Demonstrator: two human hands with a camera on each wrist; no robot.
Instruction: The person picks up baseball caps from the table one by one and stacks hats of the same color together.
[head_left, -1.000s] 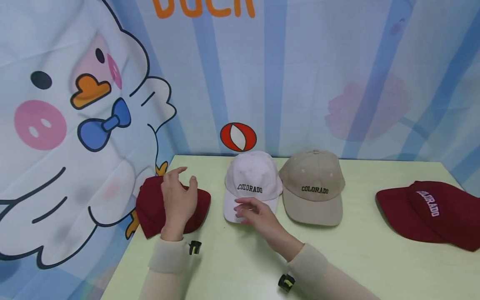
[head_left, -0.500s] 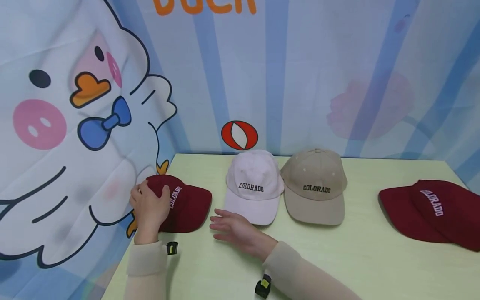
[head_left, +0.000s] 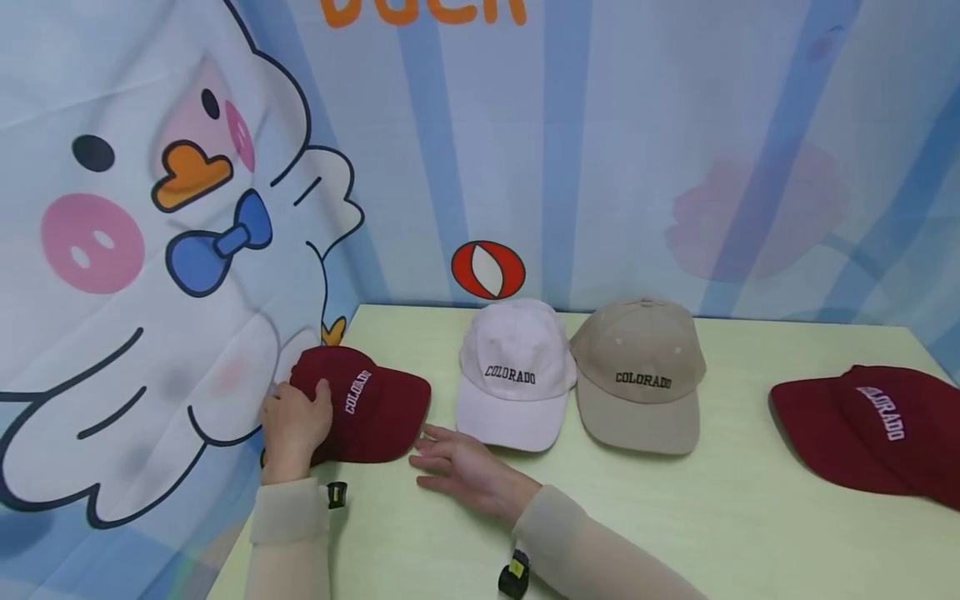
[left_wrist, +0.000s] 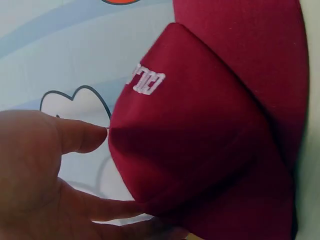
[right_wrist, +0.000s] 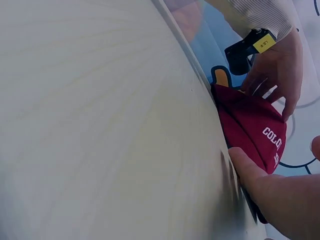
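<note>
A dark red cap [head_left: 382,408] with white COLORADO lettering lies at the table's left end, its brim facing right. My left hand [head_left: 295,425] is at the back of its crown. In the left wrist view the thumb [left_wrist: 85,136] reaches the crown's edge, while the other fingers extend toward the cap's rear, their tips partly hidden. My right hand [head_left: 472,471] has its fingers extended beside the brim's front edge. One fingertip [right_wrist: 236,154] overlaps the brim in the right wrist view; whether it touches, I cannot tell.
A white cap [head_left: 516,375] and a beige cap [head_left: 637,379] stand side by side at the table's back. Another dark red cap [head_left: 873,429] lies at the right end. A printed cloth backdrop [head_left: 630,150] rises behind and left of the table [head_left: 735,542].
My left hand has moved left from above the red cap to its back, uncovering the lettering. My right hand has moved left and down from the white cap to the red brim.
</note>
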